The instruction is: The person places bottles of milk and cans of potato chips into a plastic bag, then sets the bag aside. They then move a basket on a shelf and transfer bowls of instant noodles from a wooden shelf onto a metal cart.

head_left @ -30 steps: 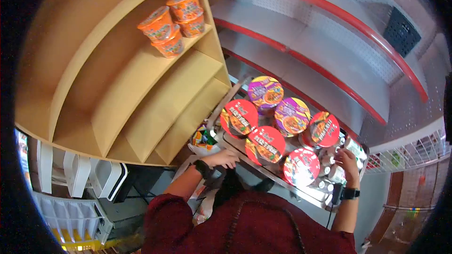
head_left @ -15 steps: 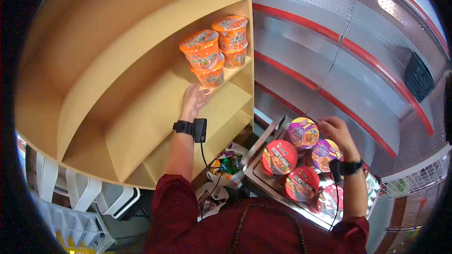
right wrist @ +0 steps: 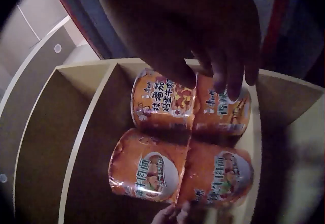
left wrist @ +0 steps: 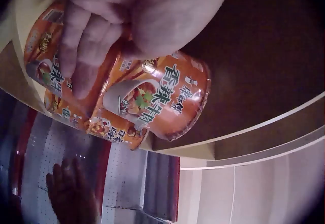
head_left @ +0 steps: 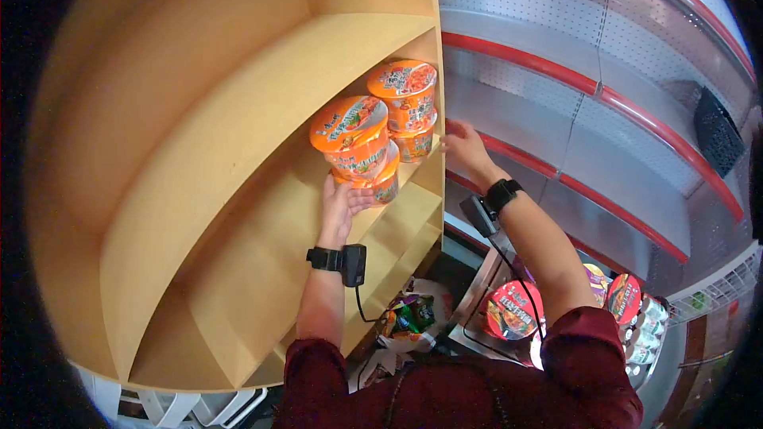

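Two stacks of orange instant noodle cups stand on a wooden shelf, two cups high each. My left hand (head_left: 340, 210) is at the left stack, by its upper cup (head_left: 354, 155) and lower cup (head_left: 387, 184). In the left wrist view its extended fingers (left wrist: 84, 79) lie across the seam between these two cups. My right hand (head_left: 467, 151), fingers loosely bent and holding nothing, is beside the shelf's right side panel (head_left: 439, 56). Close by that hand is the right stack, with an upper cup (head_left: 412, 107) over a lower cup (head_left: 420, 143).
Red-edged metal shelves (head_left: 517, 103) stand to the right, a dark basket (head_left: 718, 133) at their far end. Below my right arm, a cart holds red-lidded noodle cups (head_left: 513, 310) and several cans (head_left: 648, 330). A bag of packets (head_left: 413, 314) sits under the wooden shelves.
Both hands have left the cart. The left hand went up to the left orange stack; the right hand moved over the purple-lidded cups, then to the shelf's side panel. The view swung left.
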Demonstrator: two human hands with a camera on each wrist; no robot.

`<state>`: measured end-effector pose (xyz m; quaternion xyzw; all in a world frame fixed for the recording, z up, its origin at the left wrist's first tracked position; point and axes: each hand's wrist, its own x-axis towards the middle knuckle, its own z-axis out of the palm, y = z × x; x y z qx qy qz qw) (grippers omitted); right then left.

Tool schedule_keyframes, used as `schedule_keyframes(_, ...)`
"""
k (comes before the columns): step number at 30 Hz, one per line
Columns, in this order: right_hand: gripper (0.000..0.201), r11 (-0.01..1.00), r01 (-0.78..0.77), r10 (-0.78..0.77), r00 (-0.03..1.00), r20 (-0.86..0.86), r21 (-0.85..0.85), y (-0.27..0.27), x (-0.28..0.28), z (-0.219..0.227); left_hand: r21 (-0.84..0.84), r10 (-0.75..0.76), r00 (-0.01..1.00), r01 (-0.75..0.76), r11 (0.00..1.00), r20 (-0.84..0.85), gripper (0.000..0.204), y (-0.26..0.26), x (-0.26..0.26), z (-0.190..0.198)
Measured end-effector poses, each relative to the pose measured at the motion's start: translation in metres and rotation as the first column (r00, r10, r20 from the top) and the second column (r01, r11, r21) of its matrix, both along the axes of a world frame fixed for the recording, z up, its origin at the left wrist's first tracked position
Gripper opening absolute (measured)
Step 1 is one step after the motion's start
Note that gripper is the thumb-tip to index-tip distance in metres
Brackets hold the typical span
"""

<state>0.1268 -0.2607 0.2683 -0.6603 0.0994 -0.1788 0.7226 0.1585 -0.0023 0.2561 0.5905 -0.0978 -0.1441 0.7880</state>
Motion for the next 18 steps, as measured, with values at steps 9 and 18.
schedule_keyframes(9,0.039,0.988,0.15,-0.151,0.988,0.032,0.023,-0.023,0.082,0.037,0.013,0.059,0.996,-0.058,0.998,-0.065,0.044,0.01,0.03,-0.019)
schedule_keyframes(18,0.026,0.995,0.104,-0.103,0.992,-0.078,0.009,-0.037,0.1,0.053,0.057,0.522,0.68,-0.635,0.77,0.515,0.025,0.025,0.049,0.007)
